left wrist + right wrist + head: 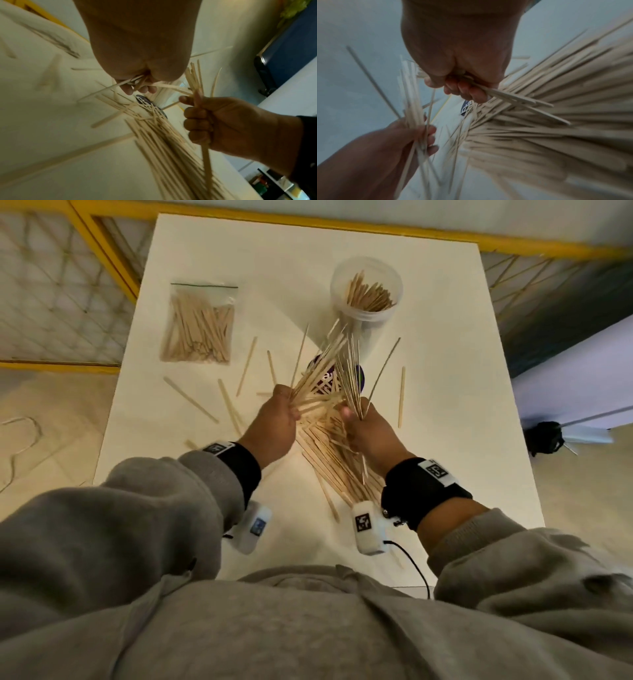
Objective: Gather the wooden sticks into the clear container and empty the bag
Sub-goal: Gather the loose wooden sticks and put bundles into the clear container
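Going left to right across the white square tabletop (428, 302): at about 10 o'clock lies one clear zip-top plastic bag (198, 323), flat and full of flat wooden sticks, so the emptying half of the job looks untouched. Below it, roughly 9 o'clock, a handful of loose pale wooden sticks (190, 398) lie scattered singly; I count around seven or eight strays, but blur makes that rough.

Dead centre, the left hand (274, 422) has its fingers curled tight round a fanned bunch of sticks (318, 364) pointing up toward 12. Just beside it, the right hand (370, 429) is fisted round its own bunch of thinner sticks (351, 378). Under both sits a big messy heap of sticks (329, 460), too many to count, partly covering one dark round lid (358, 374).

At 1 o'clock stands one tall clear plastic container (366, 289), open-topped, already partly filled with sticks.

So we're mid-gather, I'd say. Next move probably needs both bunches squared up lengthwise, then carried over and dropped end-first into the container's mouth. Splayed tips could easily catch the rim.
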Motion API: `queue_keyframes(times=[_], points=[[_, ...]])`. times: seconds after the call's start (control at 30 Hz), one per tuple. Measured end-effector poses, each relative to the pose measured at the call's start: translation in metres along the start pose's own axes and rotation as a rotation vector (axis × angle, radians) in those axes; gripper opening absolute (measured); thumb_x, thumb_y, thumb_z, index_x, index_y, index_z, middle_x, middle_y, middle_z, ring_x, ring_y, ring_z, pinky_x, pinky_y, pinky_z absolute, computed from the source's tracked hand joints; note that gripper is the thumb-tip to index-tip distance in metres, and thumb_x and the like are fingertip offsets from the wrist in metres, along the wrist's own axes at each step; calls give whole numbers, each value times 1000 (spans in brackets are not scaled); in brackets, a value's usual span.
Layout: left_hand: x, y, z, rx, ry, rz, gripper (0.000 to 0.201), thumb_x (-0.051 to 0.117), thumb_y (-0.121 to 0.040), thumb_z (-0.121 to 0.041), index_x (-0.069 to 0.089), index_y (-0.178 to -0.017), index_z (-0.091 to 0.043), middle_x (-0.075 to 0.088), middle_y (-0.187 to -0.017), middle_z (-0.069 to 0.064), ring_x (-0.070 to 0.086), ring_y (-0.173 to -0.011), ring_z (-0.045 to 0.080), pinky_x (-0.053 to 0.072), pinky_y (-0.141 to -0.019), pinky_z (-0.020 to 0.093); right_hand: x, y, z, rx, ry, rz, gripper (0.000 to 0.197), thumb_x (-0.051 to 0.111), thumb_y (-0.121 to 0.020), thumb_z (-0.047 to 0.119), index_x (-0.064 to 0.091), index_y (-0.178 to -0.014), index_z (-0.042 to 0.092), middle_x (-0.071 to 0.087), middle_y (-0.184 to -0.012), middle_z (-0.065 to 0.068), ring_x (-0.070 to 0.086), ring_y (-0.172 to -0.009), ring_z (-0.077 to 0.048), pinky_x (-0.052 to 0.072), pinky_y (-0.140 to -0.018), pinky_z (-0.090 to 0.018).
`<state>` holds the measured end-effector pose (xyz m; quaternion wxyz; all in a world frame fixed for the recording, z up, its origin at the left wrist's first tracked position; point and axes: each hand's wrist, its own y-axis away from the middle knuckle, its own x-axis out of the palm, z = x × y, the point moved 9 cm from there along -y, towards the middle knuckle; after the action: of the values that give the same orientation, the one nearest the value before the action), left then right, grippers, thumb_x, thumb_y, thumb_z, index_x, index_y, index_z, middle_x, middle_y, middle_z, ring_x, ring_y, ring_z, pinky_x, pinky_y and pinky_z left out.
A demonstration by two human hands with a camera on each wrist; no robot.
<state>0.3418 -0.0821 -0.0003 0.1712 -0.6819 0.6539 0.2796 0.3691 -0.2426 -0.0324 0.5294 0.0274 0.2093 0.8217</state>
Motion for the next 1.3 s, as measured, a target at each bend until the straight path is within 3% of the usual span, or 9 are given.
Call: queue_keyframes(times=[0.1, 0.23, 0.37, 0.47, 0.9, 1.0, 1.07, 1.17, 1.3], points=[[14, -6, -2, -70, 151, 49, 26, 35, -97, -12, 31, -121, -7, 55, -98, 8, 55, -77, 18, 43, -59, 27, 16, 0, 7, -16, -142, 0, 50, 55, -93, 42, 46, -132, 14, 51, -69, 22, 49, -58, 10, 37, -61, -12], [31, -11, -18, -45, 255, 112, 33, 41, -93, -8, 29, -123, -4, 49, -95, -6, 50, -82, 4, 41, -65, 16, 31, -1, 22, -56, -289, 20, 36, 65, -89, 5, 52, -121, -3, 63, -59, 17, 57, -52, 8, 42, -51, -7], [45, -10, -25, 4, 362, 185, 19, 33, -96, -9, 32, -115, -7, 51, -104, -2, 50, -99, 6, 41, -88, 18, 26, -12, 21, 33, -361, -118, 55, 79, -72, 25, 60, -119, 3, 73, -105, -11, 71, -97, -20, 56, -87, -34], [45, -6, -24, 52, 266, 235, 29, 34, -97, -5, 30, -126, -6, 50, -121, 3, 48, -112, 9, 39, -94, 17, 26, -16, 18, 74, -384, -115, 52, 79, -74, 28, 63, -117, 4, 72, -109, -15, 70, -102, -27, 53, -96, -43], [35, -14, 1, -91, 360, 118, 49, 57, -88, -5, 28, -128, -11, 64, -91, -1, 62, -79, 13, 49, -78, 30, 26, -20, 20, 59, -231, -136, 17, 56, -92, 21, 58, -95, 4, 64, -78, -14, 62, -70, -27, 50, -65, -36], [9, -17, 0, -115, 364, -28, 60, 70, -82, -27, 34, -129, -18, 56, -109, -2, 58, -99, 14, 44, -75, 18, 18, -21, 27, 31, -143, -120, 21, 56, -90, 22, 61, -101, 5, 69, -91, -19, 66, -83, -32, 55, -80, -45], [1, -26, -8, -134, 459, 21, 83, 76, -76, -33, 24, -140, -21, 46, -132, 0, 48, -119, 15, 40, -77, 11, 20, -21, 36, -1, -98, -48, 12, 54, -90, 13, 59, -95, 3, 66, -78, -12, 64, -71, -22, 56, -70, -39], [-9, -41, -32, -83, 528, 109, 115, 85, -61, -37, 8, -146, -30, 52, -135, 1, 55, -119, 13, 45, -97, 27, 33, -19, 46, -19, -92, 78, 6, 51, -93, -2, 56, -95, 0, 57, -71, -11, 57, -61, -19, 50, -60, -30], [-23, -51, -47, -8, 442, 58, 107, 83, -58, -32, 15, -141, -33, 63, -117, 0, 64, -107, 12, 51, -95, 41, 39, -21, 55, -1, -151, 115, 13, 58, -91, -2, 55, -104, 1, 56, -73, -7, 53, -60, -16, 48, -57, -28]])
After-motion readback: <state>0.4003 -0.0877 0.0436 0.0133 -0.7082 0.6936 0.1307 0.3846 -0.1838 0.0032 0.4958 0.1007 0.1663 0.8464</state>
